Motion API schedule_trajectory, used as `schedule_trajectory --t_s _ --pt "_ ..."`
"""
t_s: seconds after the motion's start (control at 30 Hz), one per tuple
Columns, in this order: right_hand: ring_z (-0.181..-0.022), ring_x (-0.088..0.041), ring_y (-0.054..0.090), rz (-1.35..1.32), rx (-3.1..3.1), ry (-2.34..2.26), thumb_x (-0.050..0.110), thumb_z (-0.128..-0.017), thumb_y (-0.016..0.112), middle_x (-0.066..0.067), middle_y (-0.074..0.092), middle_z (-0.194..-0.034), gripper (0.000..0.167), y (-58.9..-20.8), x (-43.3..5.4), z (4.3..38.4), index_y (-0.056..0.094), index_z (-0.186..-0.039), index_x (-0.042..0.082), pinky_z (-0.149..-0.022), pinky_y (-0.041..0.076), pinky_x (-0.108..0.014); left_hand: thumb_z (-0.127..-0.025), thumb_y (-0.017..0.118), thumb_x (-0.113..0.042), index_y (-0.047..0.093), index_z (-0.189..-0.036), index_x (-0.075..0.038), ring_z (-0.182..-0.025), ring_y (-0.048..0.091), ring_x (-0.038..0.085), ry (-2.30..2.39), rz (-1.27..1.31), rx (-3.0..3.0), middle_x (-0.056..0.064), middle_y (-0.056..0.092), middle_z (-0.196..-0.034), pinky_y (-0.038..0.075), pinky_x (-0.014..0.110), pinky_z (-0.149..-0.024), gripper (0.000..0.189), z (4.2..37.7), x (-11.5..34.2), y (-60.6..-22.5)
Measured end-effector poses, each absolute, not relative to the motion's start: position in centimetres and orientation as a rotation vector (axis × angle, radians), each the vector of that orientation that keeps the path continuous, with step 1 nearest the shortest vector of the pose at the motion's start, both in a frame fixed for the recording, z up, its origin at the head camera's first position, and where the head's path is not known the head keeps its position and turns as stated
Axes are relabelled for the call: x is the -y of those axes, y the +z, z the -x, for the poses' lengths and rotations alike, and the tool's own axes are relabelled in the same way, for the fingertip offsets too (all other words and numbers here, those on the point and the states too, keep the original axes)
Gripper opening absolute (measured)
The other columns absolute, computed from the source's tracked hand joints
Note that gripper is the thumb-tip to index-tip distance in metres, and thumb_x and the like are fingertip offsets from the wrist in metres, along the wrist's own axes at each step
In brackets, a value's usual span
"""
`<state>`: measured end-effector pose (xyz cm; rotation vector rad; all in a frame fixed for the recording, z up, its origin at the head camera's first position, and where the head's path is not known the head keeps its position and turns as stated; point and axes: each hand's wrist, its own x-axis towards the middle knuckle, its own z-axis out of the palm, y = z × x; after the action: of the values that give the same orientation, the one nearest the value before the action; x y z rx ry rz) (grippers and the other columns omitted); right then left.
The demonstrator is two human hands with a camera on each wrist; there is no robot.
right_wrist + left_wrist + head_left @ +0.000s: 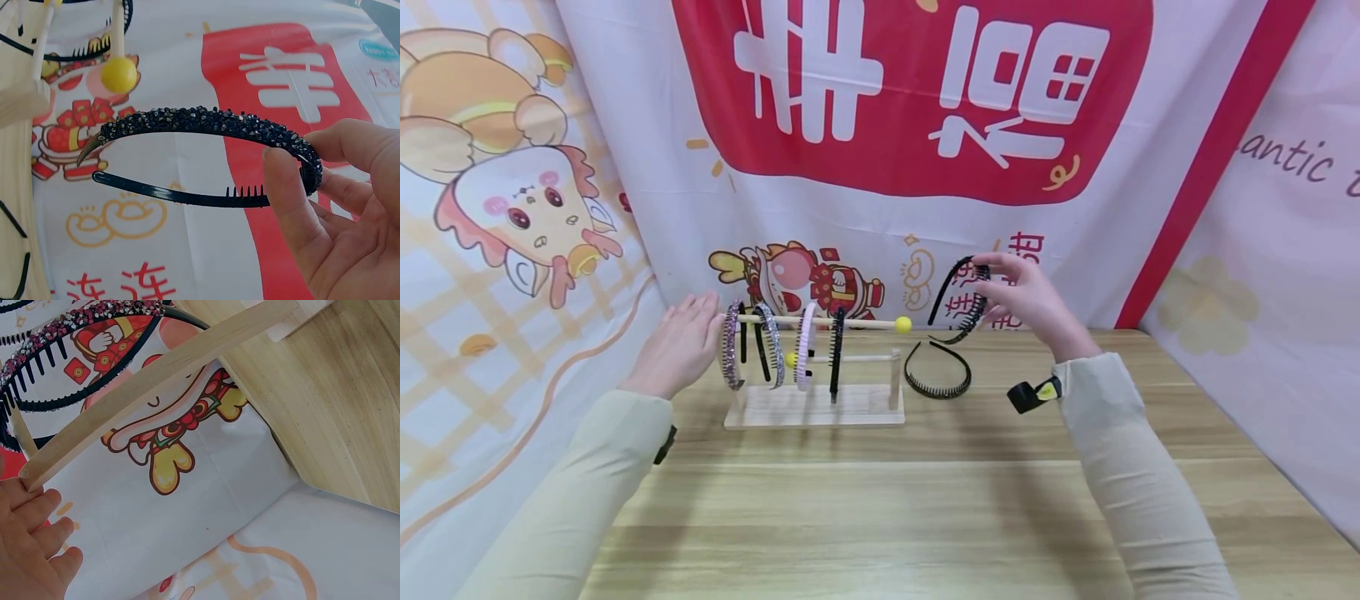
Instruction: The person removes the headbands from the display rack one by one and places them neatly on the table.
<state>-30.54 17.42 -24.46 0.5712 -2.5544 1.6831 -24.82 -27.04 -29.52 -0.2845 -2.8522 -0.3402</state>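
In the head view my right hand point(1028, 293) holds up a black toothed headband point(976, 313), right of a wooden rack point(812, 410). The right wrist view shows dark beads along this headband point(200, 122), pinched between thumb and fingers at its curved end. My left hand point(681, 346) rests against the rack's left end, its fingers fairly straight; in the left wrist view they touch the tip of a wooden post point(156, 384). On the upper rod hang a purple glitter headband point(731, 346), a silver glitter one point(775, 350), a pink one point(806, 342) and a black one point(836, 354).
Another black headband point(946, 392) lies on the wooden table point(880, 525), right of the rack. The upper rod ends in a yellow ball point(903, 325); a second yellow ball point(791, 360) sits on a lower rod. Printed cloth point(647, 167) hangs behind and at both sides.
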Motion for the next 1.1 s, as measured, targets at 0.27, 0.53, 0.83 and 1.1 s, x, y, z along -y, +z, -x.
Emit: schedule_trajectory --t_s 0.27,0.53,0.83,1.1 --pt "-0.067 -0.021 0.059 -0.484 2.524 1.751 0.014 -0.092 0.057 -0.016 0.046 -0.125 0.045 -25.1 -19.2 31.0 0.044 -0.133 0.006 -0.068 0.056 -0.038 -0.102 0.019 -0.028 0.018 -0.141 0.009 -0.132 0.012 0.046 -0.319 0.296 2.825 0.03 0.021 -0.144 0.002 0.052 -0.109 0.054 24.8 27.0 -29.5" --pt "-0.065 -0.016 0.057 -0.448 2.489 1.79 0.009 -0.092 0.055 -0.013 0.043 -0.112 0.046 -26.1 -20.5 31.7 0.041 -0.135 0.002 -0.063 0.056 -0.034 -0.102 0.019 -0.027 0.019 -0.141 0.01 -0.132 0.014 0.046 -0.291 0.3 2.822 0.03 0.022 -0.143 0.003 0.052 -0.109 0.054 24.9 26.8 -29.3" --pt "-0.072 -0.018 0.057 -0.372 2.496 1.807 0.01 -0.092 0.054 -0.018 0.035 -0.125 0.052 -27.5 -22.0 32.2 0.035 -0.14 0.001 -0.073 0.055 -0.036 -0.102 0.019 -0.026 0.018 -0.141 0.011 -0.131 0.013 0.047 -0.285 0.3 2.833 0.031 0.021 -0.143 0.003 0.054 -0.108 0.053 24.9 26.9 -29.5" --pt "-0.073 -0.016 0.056 -0.339 2.501 1.816 0.01 -0.092 0.053 -0.016 0.042 -0.115 0.053 -29.0 -23.3 32.7 0.031 -0.14 -0.001 -0.072 0.055 -0.032 -0.102 0.02 -0.026 0.019 -0.141 0.011 -0.131 0.014 0.047 -0.286 0.306 2.823 0.031 0.021 -0.142 0.004 0.054 -0.108 0.053 24.9 26.9 -29.5"
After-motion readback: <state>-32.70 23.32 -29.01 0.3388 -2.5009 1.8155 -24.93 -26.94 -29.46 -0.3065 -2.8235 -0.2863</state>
